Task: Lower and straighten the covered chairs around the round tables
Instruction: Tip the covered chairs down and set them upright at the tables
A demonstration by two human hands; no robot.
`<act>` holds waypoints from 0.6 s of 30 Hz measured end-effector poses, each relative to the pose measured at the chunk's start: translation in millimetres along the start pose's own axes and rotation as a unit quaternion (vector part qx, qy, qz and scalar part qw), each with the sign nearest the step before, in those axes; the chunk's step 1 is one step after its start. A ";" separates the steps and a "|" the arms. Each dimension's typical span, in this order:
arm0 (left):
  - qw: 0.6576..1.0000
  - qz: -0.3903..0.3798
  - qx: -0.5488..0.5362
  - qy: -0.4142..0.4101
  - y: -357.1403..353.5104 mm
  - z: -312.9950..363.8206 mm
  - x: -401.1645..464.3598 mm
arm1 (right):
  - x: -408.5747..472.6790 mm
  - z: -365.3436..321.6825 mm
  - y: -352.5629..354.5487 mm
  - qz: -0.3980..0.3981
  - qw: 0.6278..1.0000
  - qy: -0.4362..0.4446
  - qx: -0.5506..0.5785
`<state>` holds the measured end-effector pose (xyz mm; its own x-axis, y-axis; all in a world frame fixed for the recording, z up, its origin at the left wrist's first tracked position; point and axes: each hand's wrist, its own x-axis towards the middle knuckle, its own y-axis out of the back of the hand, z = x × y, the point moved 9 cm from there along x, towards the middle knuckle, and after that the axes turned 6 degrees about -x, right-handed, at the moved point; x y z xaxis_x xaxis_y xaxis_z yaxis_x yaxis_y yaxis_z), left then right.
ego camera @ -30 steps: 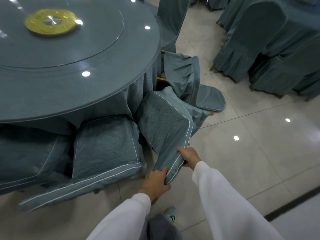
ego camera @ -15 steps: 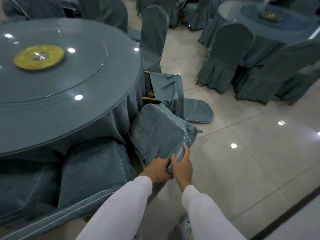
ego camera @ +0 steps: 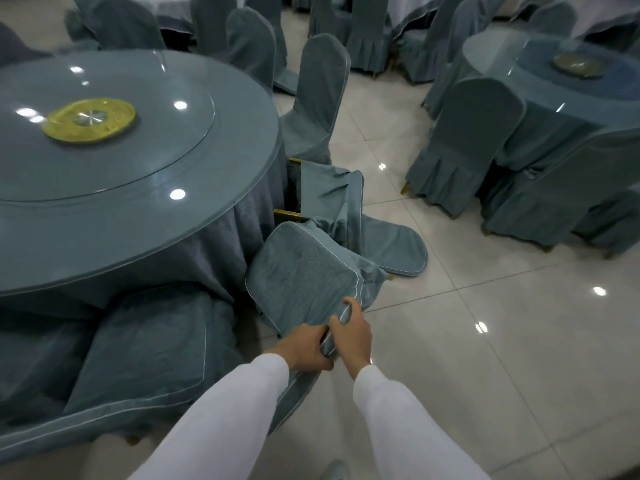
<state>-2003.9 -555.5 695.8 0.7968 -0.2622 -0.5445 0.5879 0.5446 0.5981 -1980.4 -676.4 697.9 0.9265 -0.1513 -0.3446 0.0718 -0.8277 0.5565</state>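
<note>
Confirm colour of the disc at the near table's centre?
Yellow-gold disc with a silver hub; head view.

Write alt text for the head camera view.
Both hands, left hand and right hand, grip the edge of a tipped covered chair leaning against a round table. More tipped chairs flank it; an upright chair stands beyond on the tiled floor.

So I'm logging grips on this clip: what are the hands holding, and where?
Both the left hand and right hand grip the tilted covered chair by its near piped edge.

Teal covered chair [ego camera: 304,271] tipped against round table [ego camera: 138,188].
</note>
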 end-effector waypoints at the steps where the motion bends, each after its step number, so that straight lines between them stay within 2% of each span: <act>1: 1.000 0.007 0.001 -0.001 6.2 3.8 7.0 | 7.9 -4.4 6.4 0.002 1.000 -0.002 0.010; 6: 1.000 0.001 -0.004 -0.006 44.8 28.3 31.4 | 51.5 -20.9 33.9 0.033 0.996 -0.039 0.071; 8: 0.998 -0.009 -0.070 0.001 62.3 33.2 42.6 | 73.7 -26.2 46.2 0.049 0.993 -0.061 0.087; 10: 0.983 -0.010 -0.179 0.034 77.8 25.2 56.0 | 99.9 -27.1 59.8 0.059 0.992 -0.072 0.082; 13: 0.957 0.036 -0.268 0.103 97.3 -11.8 83.8 | 141.4 -26.7 81.5 0.055 0.992 -0.081 0.074; 18: 0.925 0.104 -0.293 0.219 98.7 -96.3 115.1 | 202.9 -24.1 116.3 0.026 0.990 -0.101 0.098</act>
<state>-1867.6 -455.2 635.5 0.6757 0.1743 -0.7163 0.1498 0.9189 0.3650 -1775.2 -790.3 710.9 0.8332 -0.2845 -0.4742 -0.0653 -0.9021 0.4266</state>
